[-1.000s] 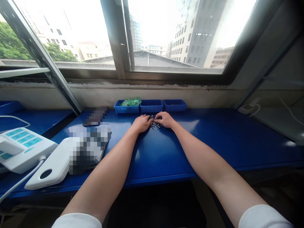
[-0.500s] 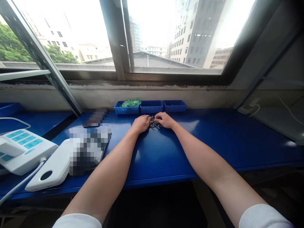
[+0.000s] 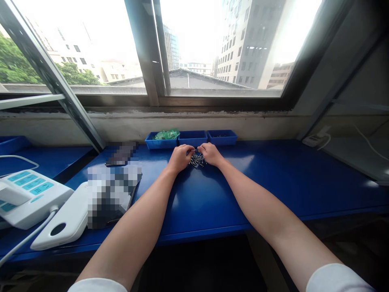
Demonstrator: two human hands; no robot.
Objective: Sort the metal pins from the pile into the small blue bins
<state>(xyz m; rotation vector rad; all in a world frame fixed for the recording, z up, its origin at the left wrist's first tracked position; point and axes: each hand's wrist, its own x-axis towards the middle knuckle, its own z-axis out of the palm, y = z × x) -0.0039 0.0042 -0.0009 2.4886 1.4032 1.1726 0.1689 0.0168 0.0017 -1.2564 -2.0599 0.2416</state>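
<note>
Both hands closer together | left hand (image 3: pixel 179 157), right hand (image 3: pixel 211 153) pinched on screw pile (image 3: pixel 197 159) | trays (image 3: pixel 192 138) at 12 o'clock, mostly unfilled

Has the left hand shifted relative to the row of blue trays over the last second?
Yes. The left hand has closed in toward the right hand and the middle blue tray, over the pile of small metal pins.

I have both bare forearms stretched forward and angled inward, so the hands meet ahead of me. My left hand (image 3: pixel 180 157) lies knuckles up with its fingers curled toward the right. My right hand (image 3: pixel 211 153) mirrors it, fingers curled toward the left, fingertips nearly touching.
</note>
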